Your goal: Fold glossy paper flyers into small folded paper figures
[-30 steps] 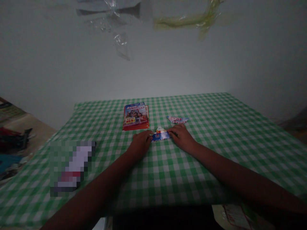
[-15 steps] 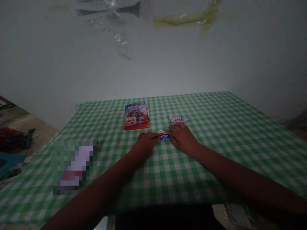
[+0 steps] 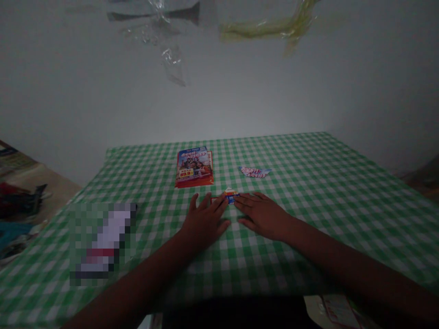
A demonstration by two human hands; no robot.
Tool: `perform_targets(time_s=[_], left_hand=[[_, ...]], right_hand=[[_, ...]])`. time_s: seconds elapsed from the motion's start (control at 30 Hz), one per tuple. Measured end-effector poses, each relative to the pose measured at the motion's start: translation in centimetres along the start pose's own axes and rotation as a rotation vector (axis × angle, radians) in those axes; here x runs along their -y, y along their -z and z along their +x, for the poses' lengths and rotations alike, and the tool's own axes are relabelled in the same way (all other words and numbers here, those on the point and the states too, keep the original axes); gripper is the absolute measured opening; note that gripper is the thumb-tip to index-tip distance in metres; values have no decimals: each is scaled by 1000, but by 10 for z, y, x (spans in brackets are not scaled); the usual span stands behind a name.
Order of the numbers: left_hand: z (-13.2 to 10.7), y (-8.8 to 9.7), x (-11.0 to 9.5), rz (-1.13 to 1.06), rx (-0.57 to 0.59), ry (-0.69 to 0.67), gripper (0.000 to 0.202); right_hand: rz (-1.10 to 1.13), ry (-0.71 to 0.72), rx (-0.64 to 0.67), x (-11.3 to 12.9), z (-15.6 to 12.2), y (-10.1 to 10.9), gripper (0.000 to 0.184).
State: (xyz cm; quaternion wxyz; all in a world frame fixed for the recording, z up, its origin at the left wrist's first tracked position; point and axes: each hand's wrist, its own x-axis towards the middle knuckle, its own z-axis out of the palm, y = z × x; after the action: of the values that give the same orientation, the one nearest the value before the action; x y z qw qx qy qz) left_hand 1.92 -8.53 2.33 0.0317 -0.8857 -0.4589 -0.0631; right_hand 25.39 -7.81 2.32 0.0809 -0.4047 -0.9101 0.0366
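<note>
A small folded piece of printed paper (image 3: pixel 231 197), blue with red and yellow, lies on the tablecloth between my hands, partly hidden by my fingers. My left hand (image 3: pixel 205 220) rests on its left side with the fingers spread. From the right, my right hand (image 3: pixel 262 214) lies flat with its fingertips on the paper, fingers stretched out. Just beyond the right hand is another folded paper (image 3: pixel 255 172) with pink and white lettering, lying by itself. Farther back on the left sits a stack of flyers (image 3: pixel 195 168), the top one showing people and "89.9".
A green and white checked tablecloth (image 3: pixel 308 183) covers the table, which meets a pale wall (image 3: pixel 247 96). A long pixelated object (image 3: pixel 108 237) lies at the left front. Dark and blue items (image 3: pixel 15 230) are on the floor to the left.
My fingers have gone from gripping the small paper's edges to lying flatter and spread over it. The right hand has shifted down, uncovering more of the other folded paper.
</note>
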Motion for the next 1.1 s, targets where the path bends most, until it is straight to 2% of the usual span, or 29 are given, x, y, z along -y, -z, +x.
perform_targets(time_s=[0.23,0.43,0.6,0.77,0.9,1.1], left_hand=[[-9,5,6,-9,28,-27,54],[-13,12,7,-11,29,-44,44],[-11,17,-7,39,10,-21,35],[-8,13,-25,73,1,-29,34],[-8,10,-27,97,-10,-10,35],[-12,15,-24,86,-29,23,32]], right_hand=[[-61,-142,18,-5,-7,10,42],[-55,-154,35,-6,-7,13,42],[-80,-165,26,-4,-6,15,38],[-151,-194,-7,8,-5,16,34],[-196,-215,-45,19,-5,17,31],[-215,-239,-53,26,-6,15,32]])
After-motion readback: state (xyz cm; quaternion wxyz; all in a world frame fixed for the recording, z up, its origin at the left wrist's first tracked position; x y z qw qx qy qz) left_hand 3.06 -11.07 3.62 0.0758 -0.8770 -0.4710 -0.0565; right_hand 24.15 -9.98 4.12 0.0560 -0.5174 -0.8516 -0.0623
